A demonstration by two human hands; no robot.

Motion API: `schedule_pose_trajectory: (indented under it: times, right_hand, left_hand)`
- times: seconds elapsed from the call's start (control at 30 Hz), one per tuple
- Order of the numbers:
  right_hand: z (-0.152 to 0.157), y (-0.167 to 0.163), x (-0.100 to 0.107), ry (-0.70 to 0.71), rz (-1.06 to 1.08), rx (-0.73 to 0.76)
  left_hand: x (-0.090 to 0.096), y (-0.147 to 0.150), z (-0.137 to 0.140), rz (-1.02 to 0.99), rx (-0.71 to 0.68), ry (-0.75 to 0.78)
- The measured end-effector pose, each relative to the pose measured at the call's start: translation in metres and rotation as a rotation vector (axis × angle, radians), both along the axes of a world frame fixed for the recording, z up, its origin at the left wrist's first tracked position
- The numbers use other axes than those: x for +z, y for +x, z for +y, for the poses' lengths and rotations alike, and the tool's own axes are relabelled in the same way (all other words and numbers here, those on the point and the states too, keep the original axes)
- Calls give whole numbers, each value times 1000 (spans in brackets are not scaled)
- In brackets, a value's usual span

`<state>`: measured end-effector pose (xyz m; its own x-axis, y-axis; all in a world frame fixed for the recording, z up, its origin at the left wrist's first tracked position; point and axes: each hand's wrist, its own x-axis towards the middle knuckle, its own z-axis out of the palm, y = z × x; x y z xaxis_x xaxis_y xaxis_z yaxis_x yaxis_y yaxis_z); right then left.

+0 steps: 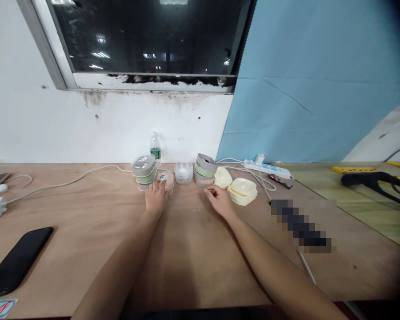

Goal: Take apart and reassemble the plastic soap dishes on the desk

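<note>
My left hand (156, 196) reaches to a small pink lidded box (167, 181) with a round label on top; its fingers are closed at the box's left side. Just left of it stands a stack of rounded grey and green lidded boxes (144, 171). Curled loosely, my right hand (220, 202) is closed with nothing visible in it. It is in front of a leaning stack of grey and green rings (205, 171) and beside cream-coloured dishes (242, 191) piled in two stacks. Between the hands, farther back, sits a clear container (183, 173).
A green-labelled bottle (155, 151) stands against the wall. White cables run to a power strip (268, 169) at the back right. A black phone (18, 260) lies front left, and a pixelated dark object (302, 224) lies right of my right arm.
</note>
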<state>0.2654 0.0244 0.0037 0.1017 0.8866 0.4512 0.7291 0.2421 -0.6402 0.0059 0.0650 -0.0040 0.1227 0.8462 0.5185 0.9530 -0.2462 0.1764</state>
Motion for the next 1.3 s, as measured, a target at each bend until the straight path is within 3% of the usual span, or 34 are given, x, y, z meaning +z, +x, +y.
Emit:
schedule_pose_trajectory:
  times: [0.17, 0.3, 0.4, 0.53, 0.63, 0.77, 1.03, 1.17, 1.3]
  right_hand:
    - [6, 32, 2, 118, -70, -229]
    - [15, 55, -1, 233, -229, -318]
    - [18, 70, -4, 186, -338, -432]
    - [13, 81, -8, 3, -379, -602]
    - [10, 82, -11, -97, -408, -584]
    - [11, 83, -13, -89, -389, -568]
    - [12, 76, -8, 114, -370, -614]
    - [24, 45, 11, 278, -407, -450]
    - [52, 19, 33, 316, -363, -360]
  left_hand:
    - [-2, -2, 0, -45, -20, -43]
    - [-3, -4, -4, -96, -58, -71]
    - [-3, -7, -9, -145, -102, -100]
    - [-3, -9, -16, -201, -182, -116]
    - [-2, -9, -23, -219, -239, -126]
    - [-2, -5, -37, -207, -316, -194]
    - [-5, 7, -56, -155, -508, -235]
    - [-3, 9, -55, -144, -540, -239]
    - [-1, 6, -55, -152, -572, -239]
